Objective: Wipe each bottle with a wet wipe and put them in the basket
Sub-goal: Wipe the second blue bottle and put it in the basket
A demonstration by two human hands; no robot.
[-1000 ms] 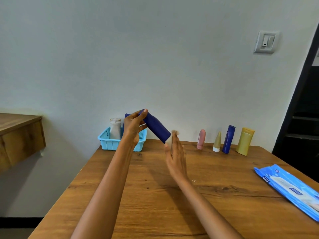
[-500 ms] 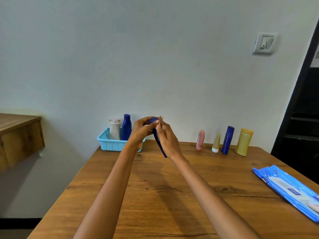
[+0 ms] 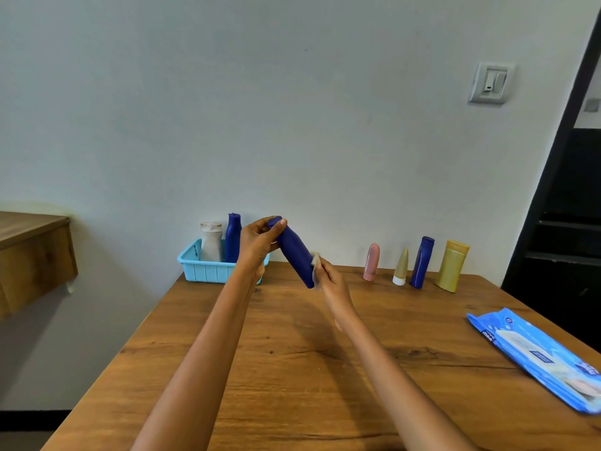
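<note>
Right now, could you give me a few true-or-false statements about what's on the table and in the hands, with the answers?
1. The left hand grips the tilted dark blue bottle by its upper end. True.
2. The right hand is empty. False: it pinches a wet wipe against the bottle's lower end.
3. The basket holds two bottles. True: a white bottle and a blue one.
4. Four bottles stand in a row by the wall. True: pink, beige, blue, yellow.
5. The wipes pack lies inside the basket. False: it lies on the table, at the right edge.
</note>
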